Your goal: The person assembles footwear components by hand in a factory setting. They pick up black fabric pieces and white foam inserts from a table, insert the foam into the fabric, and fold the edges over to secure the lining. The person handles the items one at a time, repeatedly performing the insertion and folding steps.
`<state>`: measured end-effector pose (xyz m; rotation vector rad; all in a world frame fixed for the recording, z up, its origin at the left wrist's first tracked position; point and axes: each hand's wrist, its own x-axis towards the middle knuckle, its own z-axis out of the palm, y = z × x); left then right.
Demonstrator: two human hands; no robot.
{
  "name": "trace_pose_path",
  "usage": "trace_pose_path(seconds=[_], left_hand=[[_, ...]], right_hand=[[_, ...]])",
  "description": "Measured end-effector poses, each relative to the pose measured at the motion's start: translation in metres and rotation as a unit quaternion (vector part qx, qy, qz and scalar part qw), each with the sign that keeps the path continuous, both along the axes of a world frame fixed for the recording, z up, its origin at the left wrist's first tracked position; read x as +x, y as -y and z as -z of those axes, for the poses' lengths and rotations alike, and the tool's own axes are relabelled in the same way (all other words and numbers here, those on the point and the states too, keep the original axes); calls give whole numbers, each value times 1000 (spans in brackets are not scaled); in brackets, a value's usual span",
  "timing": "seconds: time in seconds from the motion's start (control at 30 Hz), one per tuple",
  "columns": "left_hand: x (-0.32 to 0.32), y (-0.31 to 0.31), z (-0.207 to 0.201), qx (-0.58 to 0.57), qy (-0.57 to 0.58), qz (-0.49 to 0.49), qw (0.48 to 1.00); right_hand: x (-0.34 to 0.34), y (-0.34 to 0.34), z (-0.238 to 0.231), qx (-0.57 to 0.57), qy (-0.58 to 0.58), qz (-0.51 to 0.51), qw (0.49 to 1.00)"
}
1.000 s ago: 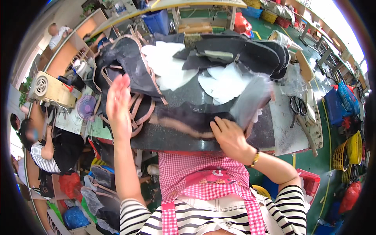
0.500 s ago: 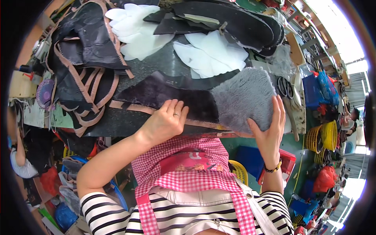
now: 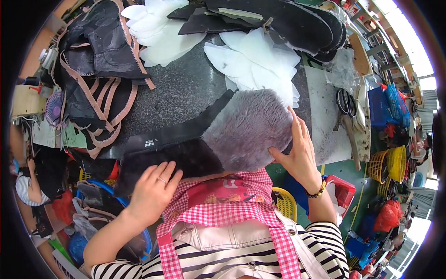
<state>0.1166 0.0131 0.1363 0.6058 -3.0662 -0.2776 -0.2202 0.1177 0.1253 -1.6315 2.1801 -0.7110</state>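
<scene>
"Where's the fur piece (image 3: 251, 128)?"
"At the table's (image 3: 172, 88) near side: black part under the left grip (image 3: 155, 190), grey edge at the right grip (image 3: 299, 153)."
"Pinched?"
"Can't tell for either; the left hides some of its near edge."

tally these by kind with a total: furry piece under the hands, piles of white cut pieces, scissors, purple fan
Furry grey-and-black piece: 1
White piles (left pile, right pile): 2
Scissors: 1
Purple fan: 1
Total: 5
</scene>
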Motion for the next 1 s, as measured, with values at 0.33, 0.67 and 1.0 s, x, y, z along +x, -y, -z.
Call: trace_pose_path(seconds=[0.33,0.67,1.0], left_hand=[[-106,115,20,613,-102,-236,747],[-89,24,20,234,-377,-232,865],[-80,10,41,307,-503,-334,736]], right_hand=[[18,8,6,-91,-124,-91,984],[24,25,23,-43,77,-295,952],[12,80,-19,273,107,-279,914]])
